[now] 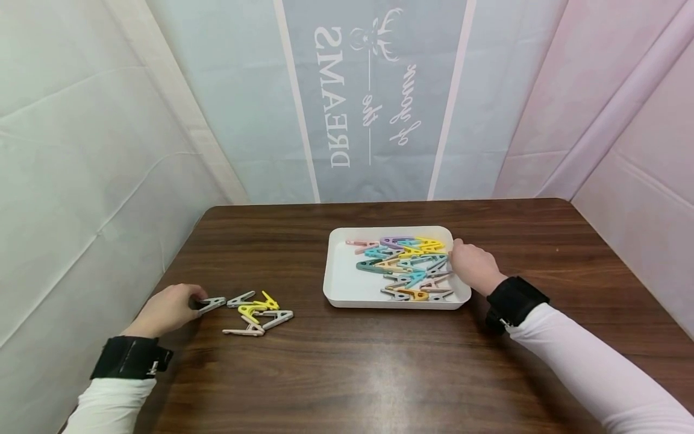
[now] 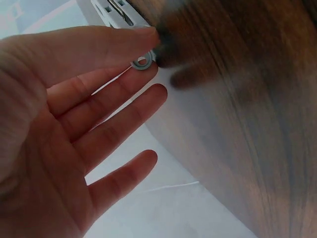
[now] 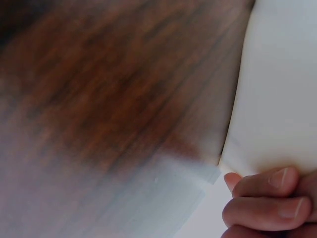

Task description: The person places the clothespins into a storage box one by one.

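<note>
My left hand (image 1: 167, 308) pinches a grey clothespin (image 2: 141, 60) between thumb and fingertips, close over the left part of the table; the other fingers spread out straight. Just right of it lies a small group of clothespins: a grey one (image 1: 240, 299), yellow ones (image 1: 250, 311) and a pale pinkish one (image 1: 244, 331). My right hand (image 1: 475, 266) grips the right rim of a white tray (image 1: 338, 283), its fingers (image 3: 267, 210) curled against the tray's edge in the right wrist view. Many coloured clothespins (image 1: 414, 262) are heaped in the tray, mostly toward its right side.
The dark wood-grain table (image 1: 347, 374) extends beneath everything, with its far edge behind the tray. A printed grey-blue curtain (image 1: 374, 102) hangs behind the table, and pale cloth (image 1: 97, 150) walls in the left side.
</note>
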Demonstrator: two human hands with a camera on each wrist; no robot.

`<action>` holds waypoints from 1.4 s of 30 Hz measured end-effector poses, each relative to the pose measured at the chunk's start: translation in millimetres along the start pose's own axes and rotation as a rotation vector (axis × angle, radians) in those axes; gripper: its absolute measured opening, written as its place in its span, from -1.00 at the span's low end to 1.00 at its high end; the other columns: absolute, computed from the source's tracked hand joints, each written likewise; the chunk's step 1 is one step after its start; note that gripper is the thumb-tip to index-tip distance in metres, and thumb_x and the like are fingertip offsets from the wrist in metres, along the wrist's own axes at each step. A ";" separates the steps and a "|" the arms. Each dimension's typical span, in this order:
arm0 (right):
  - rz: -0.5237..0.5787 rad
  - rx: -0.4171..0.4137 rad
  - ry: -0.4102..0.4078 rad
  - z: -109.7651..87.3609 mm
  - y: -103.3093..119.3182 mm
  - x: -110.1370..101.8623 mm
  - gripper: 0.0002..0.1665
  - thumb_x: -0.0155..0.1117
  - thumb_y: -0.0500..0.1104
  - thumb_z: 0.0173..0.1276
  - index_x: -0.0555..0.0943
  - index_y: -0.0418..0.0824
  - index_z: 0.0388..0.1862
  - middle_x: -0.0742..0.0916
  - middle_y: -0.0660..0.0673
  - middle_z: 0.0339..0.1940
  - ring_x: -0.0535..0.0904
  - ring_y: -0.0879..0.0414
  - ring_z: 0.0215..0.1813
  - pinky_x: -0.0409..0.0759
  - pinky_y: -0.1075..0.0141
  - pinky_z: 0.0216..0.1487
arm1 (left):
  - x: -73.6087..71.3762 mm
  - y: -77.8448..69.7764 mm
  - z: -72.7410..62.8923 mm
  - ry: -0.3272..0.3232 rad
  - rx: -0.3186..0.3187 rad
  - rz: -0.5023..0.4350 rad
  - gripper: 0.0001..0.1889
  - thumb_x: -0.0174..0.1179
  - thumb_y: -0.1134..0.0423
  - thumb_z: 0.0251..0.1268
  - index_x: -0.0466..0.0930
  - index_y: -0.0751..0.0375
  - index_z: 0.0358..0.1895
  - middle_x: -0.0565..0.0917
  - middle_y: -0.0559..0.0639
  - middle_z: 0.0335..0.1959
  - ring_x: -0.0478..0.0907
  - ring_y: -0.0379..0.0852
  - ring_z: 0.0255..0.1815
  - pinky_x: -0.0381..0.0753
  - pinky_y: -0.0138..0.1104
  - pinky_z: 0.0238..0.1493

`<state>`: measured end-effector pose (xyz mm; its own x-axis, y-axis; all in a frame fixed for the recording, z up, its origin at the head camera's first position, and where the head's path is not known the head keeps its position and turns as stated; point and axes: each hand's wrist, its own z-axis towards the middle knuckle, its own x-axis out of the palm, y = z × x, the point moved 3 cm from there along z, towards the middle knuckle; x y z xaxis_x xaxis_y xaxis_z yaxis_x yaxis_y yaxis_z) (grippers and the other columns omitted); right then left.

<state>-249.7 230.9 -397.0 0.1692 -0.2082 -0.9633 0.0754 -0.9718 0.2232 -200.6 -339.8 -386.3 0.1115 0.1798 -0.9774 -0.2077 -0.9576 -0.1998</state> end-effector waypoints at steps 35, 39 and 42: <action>0.006 -0.014 -0.002 0.2 -0.3 -0.8 -0.62 -0.03 -0.24 0.54 0.32 -0.63 0.02 0.57 -0.24 -0.50 0.49 -0.02 -0.49 0.47 0.18 -0.52 | -31.8 -168.3 77.0 -0.030 0.339 -0.103 -0.68 0.35 0.19 0.21 0.63 0.21 0.01 0.68 0.01 -0.10 0.60 -0.02 -0.05 0.53 -0.08 -0.04; -0.002 -0.021 -0.011 -0.7 -0.1 -0.7 -0.63 -0.03 -0.25 0.53 0.32 -0.63 0.00 0.57 -0.24 -0.52 0.50 -0.02 -0.50 0.48 0.17 -0.52 | -29.2 -192.2 86.8 -0.015 0.396 -0.051 -0.69 0.36 0.18 0.21 0.65 0.20 -0.01 0.68 0.00 -0.13 0.61 -0.04 -0.08 0.55 -0.13 -0.08; -0.002 -0.019 -0.013 -0.5 -0.4 -0.5 -0.62 -0.04 -0.24 0.54 0.32 -0.63 0.00 0.57 -0.24 -0.52 0.51 -0.02 -0.49 0.49 0.15 -0.52 | -24.5 -207.3 92.9 0.000 0.431 -0.001 -0.69 0.36 0.16 0.21 0.65 0.18 -0.01 0.68 -0.01 -0.15 0.58 -0.12 -0.20 0.55 -0.21 -0.16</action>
<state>-249.3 231.4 -396.6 0.1565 -0.2079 -0.9655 0.0940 -0.9700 0.2241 -250.6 -124.8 -327.4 0.1116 0.1807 -0.9772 -0.5943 -0.7760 -0.2113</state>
